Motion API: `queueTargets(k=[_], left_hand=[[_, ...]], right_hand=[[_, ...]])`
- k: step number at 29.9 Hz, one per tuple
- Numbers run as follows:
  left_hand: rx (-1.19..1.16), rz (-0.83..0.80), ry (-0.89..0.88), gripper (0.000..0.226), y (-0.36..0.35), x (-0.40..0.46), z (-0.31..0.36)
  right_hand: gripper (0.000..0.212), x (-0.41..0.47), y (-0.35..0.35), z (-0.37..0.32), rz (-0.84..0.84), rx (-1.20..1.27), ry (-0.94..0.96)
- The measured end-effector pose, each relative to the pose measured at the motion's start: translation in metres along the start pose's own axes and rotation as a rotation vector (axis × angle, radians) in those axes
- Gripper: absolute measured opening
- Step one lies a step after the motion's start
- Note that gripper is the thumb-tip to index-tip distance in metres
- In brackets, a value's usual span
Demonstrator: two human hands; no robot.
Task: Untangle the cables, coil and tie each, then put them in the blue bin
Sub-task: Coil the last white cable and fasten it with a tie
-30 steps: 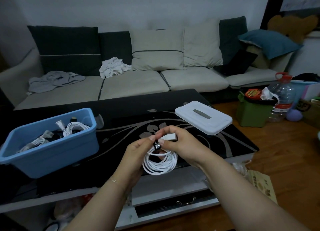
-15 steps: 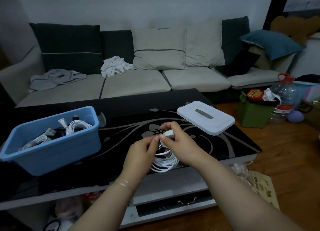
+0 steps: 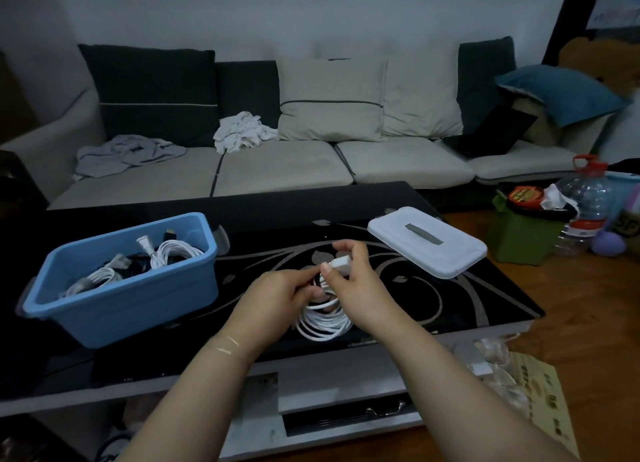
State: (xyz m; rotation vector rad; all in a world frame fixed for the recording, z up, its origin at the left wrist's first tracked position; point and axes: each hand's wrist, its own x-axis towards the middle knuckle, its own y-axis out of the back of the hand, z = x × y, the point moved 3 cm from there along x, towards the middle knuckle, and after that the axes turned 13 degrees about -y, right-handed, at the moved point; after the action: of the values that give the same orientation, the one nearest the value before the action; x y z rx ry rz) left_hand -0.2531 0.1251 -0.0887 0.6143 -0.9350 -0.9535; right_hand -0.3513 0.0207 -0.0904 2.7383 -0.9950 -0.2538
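A coiled white cable point(image 3: 323, 323) hangs between my two hands above the black glass coffee table point(image 3: 467, 299). My right hand point(image 3: 356, 281) pinches its white plug end at the top of the coil. My left hand point(image 3: 277, 295) grips the coil's left side, fingers curled into the loops. The blue bin point(image 3: 138, 299) stands on the table to the left and holds several coiled white cables point(image 3: 169, 250) and a dark one.
The bin's white lid point(image 3: 427, 245) lies on the table at the right. A sofa with cushions and crumpled cloths runs behind the table. A green bin point(image 3: 523, 233) and a large water bottle point(image 3: 583, 205) stand on the wooden floor at the right.
Both hands with the coil moved slightly away from me and lower, over the table. The black tie seen earlier at the coil's top is now hidden by my fingers.
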Motion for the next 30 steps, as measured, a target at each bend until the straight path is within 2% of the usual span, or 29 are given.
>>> queueTargets(k=[4, 7, 10, 13, 16, 17, 19, 21, 22, 24, 25, 27, 30], left_hand=[[0.096, -0.077, -0.031, 0.028, 0.015, -0.004, -0.005], [0.166, -0.032, -0.045, 0.021, 0.025, -0.007, -0.009], [0.267, 0.039, -0.048, 0.014, 0.033, -0.010, -0.019], [0.359, 0.052, -0.054, 0.016, 0.033, -0.015, -0.033], [0.325, 0.033, -0.035, 0.031, 0.032, -0.017, -0.048], [0.349, 0.058, -0.031, 0.037, 0.037, -0.018, -0.053], [0.525, 0.250, 0.040, 0.046, 0.056, -0.024, -0.070], [0.684, 0.451, 0.247, 0.042, 0.078, -0.040, -0.093], [0.721, 0.478, 0.369, 0.044, 0.086, -0.049, -0.104], [0.752, 0.421, 0.517, 0.048, 0.091, -0.062, -0.120], [0.762, 0.378, 0.525, 0.047, 0.090, -0.064, -0.125], [0.738, 0.313, 0.476, 0.040, 0.089, -0.063, -0.130], [0.668, 0.341, 0.362, 0.029, 0.088, -0.054, -0.129]], right_hand=[[0.034, 0.005, -0.015, 0.000, 0.052, 0.044, 0.029], [0.032, 0.013, -0.026, 0.000, 0.062, 0.122, 0.035], [0.037, 0.019, -0.038, -0.003, -0.016, 0.182, 0.034], [0.044, 0.021, -0.051, -0.005, -0.044, 0.107, 0.035], [0.044, 0.027, -0.061, -0.001, 0.007, 0.108, 0.042], [0.043, 0.029, -0.064, -0.001, 0.030, 0.106, 0.046], [0.040, 0.032, -0.066, -0.001, 0.061, 0.132, 0.045], [0.037, 0.034, -0.063, -0.002, 0.082, 0.201, 0.014], [0.036, 0.035, -0.061, -0.003, 0.088, 0.246, 0.001], [0.035, 0.036, -0.058, -0.003, 0.105, 0.317, -0.031], [0.035, 0.038, -0.059, -0.004, 0.111, 0.343, -0.043], [0.034, 0.040, -0.059, -0.002, 0.106, 0.390, -0.074], [0.029, 0.043, -0.055, -0.003, 0.127, 0.417, -0.099]])
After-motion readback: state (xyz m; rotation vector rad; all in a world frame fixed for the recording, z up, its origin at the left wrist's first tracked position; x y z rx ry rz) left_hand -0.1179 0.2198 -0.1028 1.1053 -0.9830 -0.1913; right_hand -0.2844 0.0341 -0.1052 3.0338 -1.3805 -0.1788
